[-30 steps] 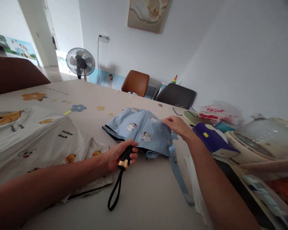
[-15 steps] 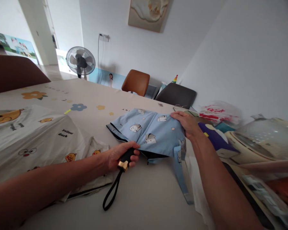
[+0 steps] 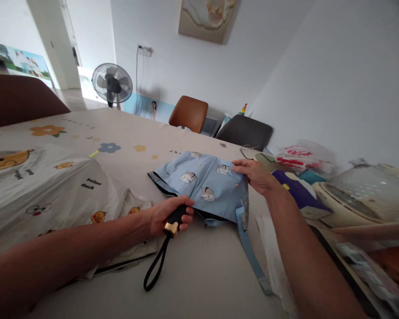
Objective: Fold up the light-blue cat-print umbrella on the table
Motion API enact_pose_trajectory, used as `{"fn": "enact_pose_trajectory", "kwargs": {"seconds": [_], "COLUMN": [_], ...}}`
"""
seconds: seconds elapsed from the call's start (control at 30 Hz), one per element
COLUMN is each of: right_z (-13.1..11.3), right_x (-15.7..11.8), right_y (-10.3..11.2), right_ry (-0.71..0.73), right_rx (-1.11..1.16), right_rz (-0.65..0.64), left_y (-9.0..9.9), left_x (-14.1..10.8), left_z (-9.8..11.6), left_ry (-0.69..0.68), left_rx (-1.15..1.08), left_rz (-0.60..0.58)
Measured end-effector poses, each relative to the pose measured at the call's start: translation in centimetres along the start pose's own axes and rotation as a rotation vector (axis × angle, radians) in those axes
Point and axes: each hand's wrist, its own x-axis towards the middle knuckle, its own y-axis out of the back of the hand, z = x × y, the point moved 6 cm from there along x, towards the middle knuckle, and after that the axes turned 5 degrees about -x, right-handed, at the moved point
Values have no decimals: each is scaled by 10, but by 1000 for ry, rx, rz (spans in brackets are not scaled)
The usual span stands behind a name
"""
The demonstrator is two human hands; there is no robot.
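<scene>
A folding umbrella (image 3: pixel 202 177) with a light-blue canopy printed with white cartoon animals lies loosely folded over the table. My left hand (image 3: pixel 173 215) is wrapped around its black handle, which has a gold-coloured band and a black wrist loop (image 3: pixel 154 268). At the canopy's far right side, my right hand (image 3: pixel 252 173) has its thumb and fingers closed on the fabric edge. A light-blue strap (image 3: pixel 252 257) hangs from the canopy's right side onto the table. The inner frame is hidden beneath the cloth.
White fabric with yellow-duck prints (image 3: pixel 69 190) spreads over the left of the flower-patterned table (image 3: pixel 119 122). Along the right stand a purple box (image 3: pixel 297 195), a plastic bag (image 3: pixel 302 155) and a lidded pot (image 3: pixel 349 204). Chairs (image 3: pixel 189 113) and a fan (image 3: pixel 112 84) are beyond.
My right hand has shifted slightly left, and the canopy's right side has drawn inward with it. The strap has swung a little. My left hand keeps its hold on the handle.
</scene>
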Motion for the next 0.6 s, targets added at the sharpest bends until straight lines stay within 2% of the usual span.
{"fn": "enact_pose_trajectory", "kwargs": {"seconds": [0.13,0.33,0.4,0.47,0.6], "right_z": [4,9,9,7,2], "right_x": [-4,-6,-2,3,7], "right_y": [-4,0,1,5,18], "right_ry": [-55,-38,-10,31,78], "right_rx": [-26,-164,-207,-312,-600], "right_rz": [-121,-120,-31,122,400], "left_y": [0,-4,-3,-2,-2], "left_x": [0,-3,-3,-3,0], "left_z": [2,3,3,3,1], "left_ry": [-53,-57,-63,-61,-32], "left_rx": [-24,-28,-27,-15,-11], "left_rz": [29,43,69,71,6]}}
